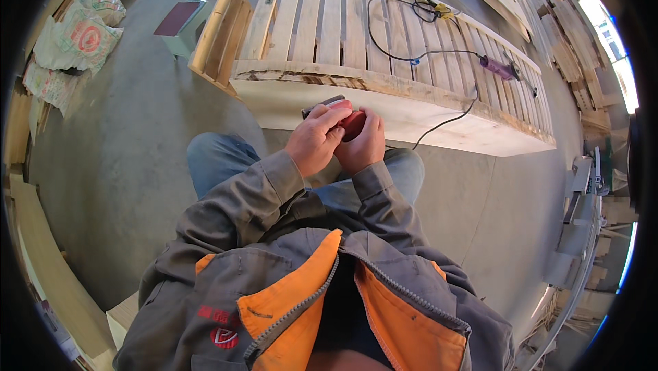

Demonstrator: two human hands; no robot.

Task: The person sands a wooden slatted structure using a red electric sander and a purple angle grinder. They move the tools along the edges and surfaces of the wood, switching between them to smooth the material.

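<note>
In front of me, low over my knees, both hands hold a red sander (352,126) with a dark flat plate (317,105) at its left end. My left hand (313,139) is closed on its left side, thumb and fingers pressed near the plate. The right hand (364,146) wraps round the body from the other side. Fingers hide much of the tool. Just beyond stands a slatted wooden bed frame (384,100), its pale side board facing me. A black cord (447,122) comes over the board and down beside my right knee.
On the slats lie a purple power tool (500,68) and a coiled black cable (428,9). An upright slatted wooden panel (221,35) adjoins the frame's left end. A small box-like stool (181,25) and white sacks (82,35) stand left. Boards (562,42) line the right.
</note>
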